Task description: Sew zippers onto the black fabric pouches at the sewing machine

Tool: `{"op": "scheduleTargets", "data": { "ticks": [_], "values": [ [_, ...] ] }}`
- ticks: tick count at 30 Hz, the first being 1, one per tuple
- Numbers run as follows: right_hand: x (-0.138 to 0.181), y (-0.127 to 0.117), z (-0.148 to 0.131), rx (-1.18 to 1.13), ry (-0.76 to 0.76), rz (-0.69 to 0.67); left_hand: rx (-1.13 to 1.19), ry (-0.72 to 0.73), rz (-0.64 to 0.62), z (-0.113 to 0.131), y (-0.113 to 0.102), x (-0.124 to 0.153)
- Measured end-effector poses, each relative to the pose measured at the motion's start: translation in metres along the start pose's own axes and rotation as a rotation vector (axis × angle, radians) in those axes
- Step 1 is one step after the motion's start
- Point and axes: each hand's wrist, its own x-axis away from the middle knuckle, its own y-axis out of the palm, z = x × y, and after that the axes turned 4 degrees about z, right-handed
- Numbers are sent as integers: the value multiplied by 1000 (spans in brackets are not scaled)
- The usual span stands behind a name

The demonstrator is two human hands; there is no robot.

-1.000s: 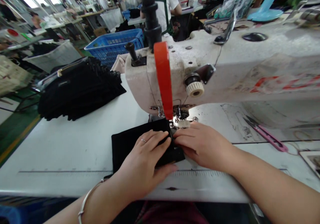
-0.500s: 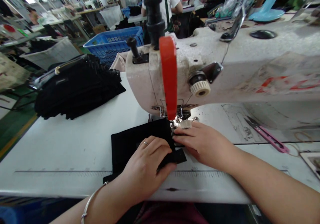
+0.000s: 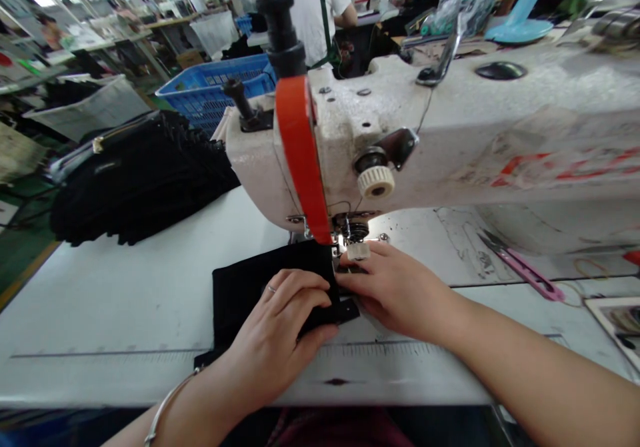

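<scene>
A folded piece of black fabric (image 3: 245,274) lies flat on the machine bed, its right edge at the presser foot (image 3: 343,246) of a white sewing machine (image 3: 420,134). My left hand (image 3: 285,327) rests on it, fingers curled and thumb drawn in, gripping the cloth near its right side. A narrow black strip (image 3: 349,310) sticks out past the thumb. Beside the foot lies my right hand (image 3: 395,287), fingers stretched out flat toward the needle area, tips touching the fabric's edge. The cloth directly under the foot is hidden.
Thread snips with a pink handle (image 3: 530,274) lie right of my right hand. A stack of black fabric pieces (image 3: 135,174) sits at the left of the table (image 3: 125,300). Behind are a blue basket (image 3: 215,80) and a person in a white top (image 3: 310,20).
The camera view has shifted, so the machine and table appear farther left. Both hands keep nearly the same places on the fabric; any feed of the cloth is too small to tell.
</scene>
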Motion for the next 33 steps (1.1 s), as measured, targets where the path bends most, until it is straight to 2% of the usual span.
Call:
{"op": "scheduleTargets", "data": {
  "ticks": [8, 15, 21, 26, 29, 33],
  "values": [
    [2, 0, -3, 24, -43, -64, -97, -19, 23, 2, 6, 2],
    [1, -2, -3, 3, -93, -55, -130, 91, -12, -3, 5, 4],
    [1, -2, -7, 20, -45, -92, -123, 61, -110, -8, -10, -17],
    [1, -2, -11, 59, -11, -77, -202, 98, -197, -12, -12, -36],
    [0, -1, -11, 71, -40, -97, -212, 109, -181, -14, -16, -42],
    [-3, 0, -10, 66, -36, -115, -216, 183, -67, -17, -23, -44]
  ]
}}
